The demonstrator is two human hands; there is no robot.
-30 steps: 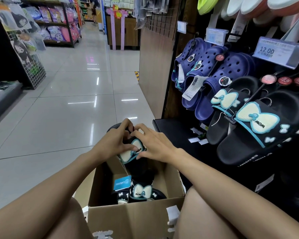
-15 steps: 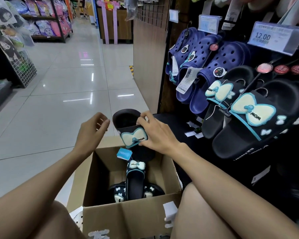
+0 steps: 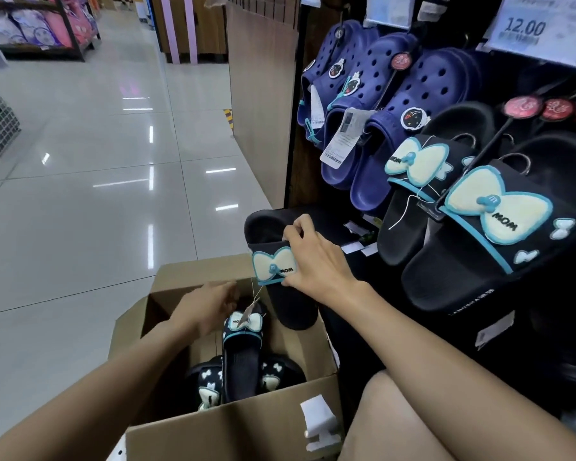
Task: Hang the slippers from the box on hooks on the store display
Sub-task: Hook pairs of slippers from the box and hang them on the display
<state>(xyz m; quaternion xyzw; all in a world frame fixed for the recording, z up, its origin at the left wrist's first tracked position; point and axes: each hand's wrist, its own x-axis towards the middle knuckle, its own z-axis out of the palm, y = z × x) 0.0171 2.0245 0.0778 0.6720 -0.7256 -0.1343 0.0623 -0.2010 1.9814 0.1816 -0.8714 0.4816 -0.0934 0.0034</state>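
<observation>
One black rubber slipper with a cream bow (image 3: pixel 281 257) is pinched at its strap by the right hand (image 3: pixel 316 261) above the brown cardboard box (image 3: pixel 233 430) at lower centre, left hand (image 3: pixel 210 306) blurred inside, grip undeterminable; the trailing tag string may snag.

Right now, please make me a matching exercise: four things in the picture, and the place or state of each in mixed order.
Things:
1. right hand
2. left hand
3. navy clogs
4. price sign

States:
A. reaches into the box
B. reads 12.00
C. holds a black bow slipper above the box
D. hang on the display, upper row

Pairs: 1-C, 2-A, 3-D, 4-B
</observation>
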